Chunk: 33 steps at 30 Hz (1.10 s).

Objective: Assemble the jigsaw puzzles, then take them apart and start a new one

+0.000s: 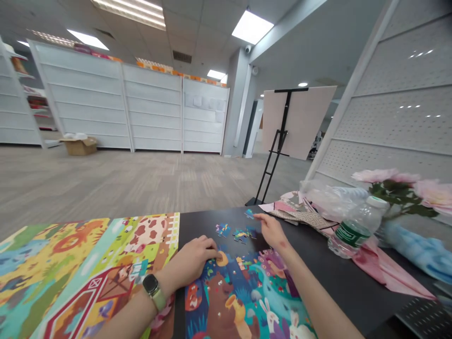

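My left hand (197, 258) rests at the upper left edge of a partly assembled jigsaw puzzle (221, 301) showing a bear and rabbits. Its fingers are curled down together, and whatever is under them is hidden. Beyond the puzzle's top edge, my right hand (273, 231) reaches out, its index fingertip against a small blue puzzle piece (249, 213); the thumb is hard to make out. Between the hands lie more loose pieces, a joined cluster (243, 234) and a bluish cluster (222, 230), both on the black table (197, 221).
Colourful farm and animal picture boards (148, 235) cover the table's left side. To the right stand a plastic bottle (355, 230) with a green label, pink flowers (399, 181) and crumpled cloths (381, 268). An easel (278, 141) and white shelving (151, 108) are farther off.
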{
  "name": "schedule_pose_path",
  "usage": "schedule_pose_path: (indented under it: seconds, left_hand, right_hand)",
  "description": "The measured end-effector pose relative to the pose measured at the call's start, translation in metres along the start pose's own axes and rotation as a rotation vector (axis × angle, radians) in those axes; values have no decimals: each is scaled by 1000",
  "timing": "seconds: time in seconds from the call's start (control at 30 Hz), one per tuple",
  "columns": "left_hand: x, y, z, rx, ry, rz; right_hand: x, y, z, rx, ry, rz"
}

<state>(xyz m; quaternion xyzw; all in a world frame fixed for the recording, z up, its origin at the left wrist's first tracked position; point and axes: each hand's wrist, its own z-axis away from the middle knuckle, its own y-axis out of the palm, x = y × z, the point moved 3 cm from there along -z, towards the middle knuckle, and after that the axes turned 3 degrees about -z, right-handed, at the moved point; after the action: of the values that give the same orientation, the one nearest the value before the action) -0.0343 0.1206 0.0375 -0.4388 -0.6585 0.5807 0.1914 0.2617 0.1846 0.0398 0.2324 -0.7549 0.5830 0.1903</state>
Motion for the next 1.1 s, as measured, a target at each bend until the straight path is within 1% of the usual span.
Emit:
schedule_pose_path:
  seconds: [0.1, 0.2, 0.3, 0.47, 0.73, 0.97, 1.1]
  left_hand:
    - [0, 0, 0, -3, -5, 3]
    - [0, 0, 1, -8, -11, 11]
    - [0, 0, 1, -7, -10, 18]
    - [0, 0, 1, -4, -13, 24]
    - [0, 0, 1, -6, -9, 24]
    - [0, 0, 1, -6, -12, 19]
    - [1, 0, 1, -7, -12, 20]
  right_hand:
    - [-14, -6, 2, 44, 39, 47]
    - [-17, 1, 8, 111, 22, 74]
    - [-16, 8, 10, 131, 21, 70]
    - [-16, 10, 7, 112, 62, 12]
    - [-16, 2, 5, 17, 80, -24]
    - [-28, 0, 2, -14, 128, 110]
    - [-32, 10, -3, 22, 105, 199]
